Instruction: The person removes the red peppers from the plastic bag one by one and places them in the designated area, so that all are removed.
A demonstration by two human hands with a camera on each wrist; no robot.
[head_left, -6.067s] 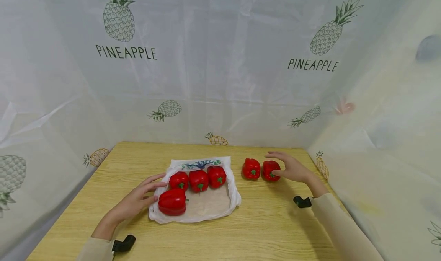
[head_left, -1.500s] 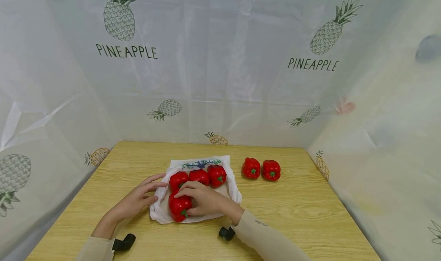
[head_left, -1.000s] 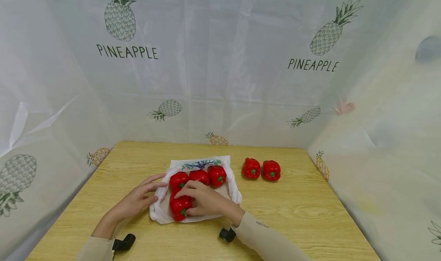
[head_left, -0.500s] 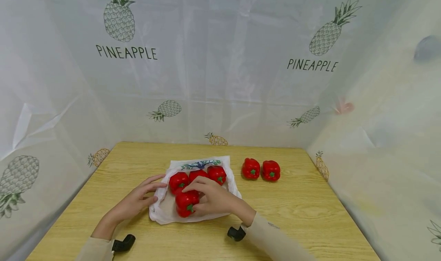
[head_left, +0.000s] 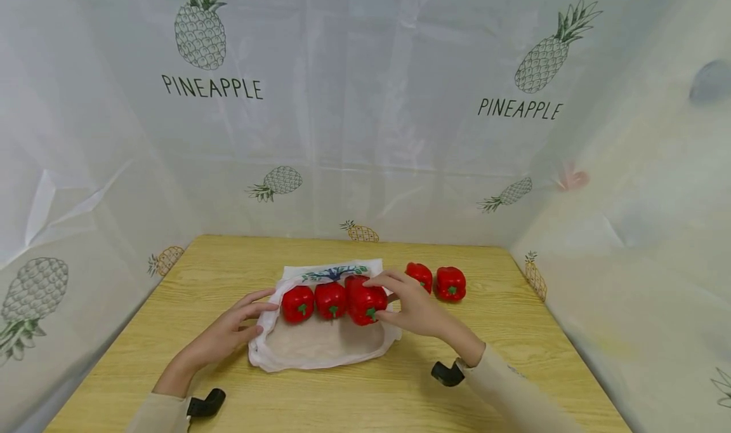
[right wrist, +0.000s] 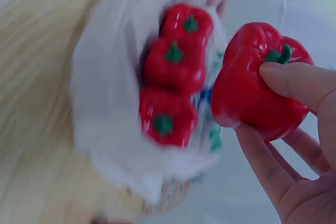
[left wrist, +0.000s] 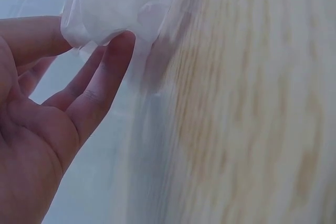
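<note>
Here, the white bag (head_left: pixel 302 362) is touched along its left edge by the left hand (head_left: pixel 225 331), fingers spread. Inside the bag, three peppers (head_left: pixel 297 305) are lined up. Over its right end, a fourth pepper (head_left: pixel 363 303) is pinched by the right hand (head_left: pixel 419 309); to its right, two peppers (head_left: pixel 451 284) are seen.

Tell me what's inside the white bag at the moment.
Inside the white bag sit three red peppers in a row. From the head view, the right one is mostly hidden behind the pepper the right hand holds. The bag's floor beneath them is covered.
</note>
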